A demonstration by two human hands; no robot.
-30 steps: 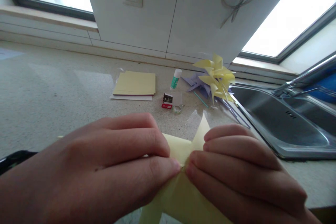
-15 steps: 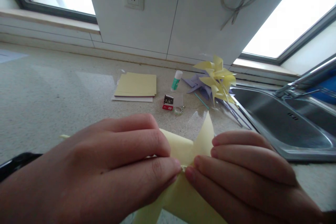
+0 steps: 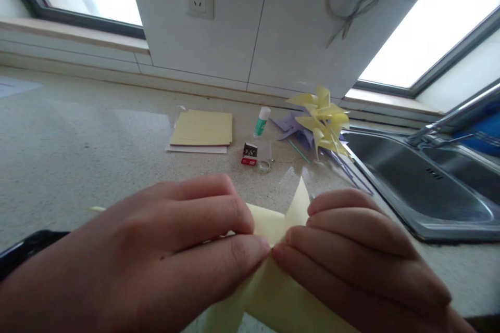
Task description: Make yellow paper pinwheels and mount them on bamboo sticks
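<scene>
Where the speckled desk (image 3: 78, 140) runs back to a tiled wall, a steel sink (image 3: 429, 192) is set into it on the right, its tap arching above. Nearest the camera, the left hand (image 3: 156, 255) and the right hand (image 3: 351, 255) lie knuckles up with their fingertips meeting at the middle, both pinched shut on a pale yellow paper piece (image 3: 269, 291). That piece sits directly between and beneath the two hands, low over the desk's near edge: one pointed flap stands up just behind the right hand's fingers, a flat part shows behind the left hand's fingertips, and the rest spreads toward the bottom of the view. Farther back, well apart from the hands, a stack of yellow sheets (image 3: 201, 129) lies flat on a white sheet. To its right are yellow paper pinwheels (image 3: 324, 119) beside the sink rim, with purple paper (image 3: 289, 125) under them. A glue stick (image 3: 261, 121) lies between stack and pinwheels, and a small red box (image 3: 249, 153) rests just in front of it.
</scene>
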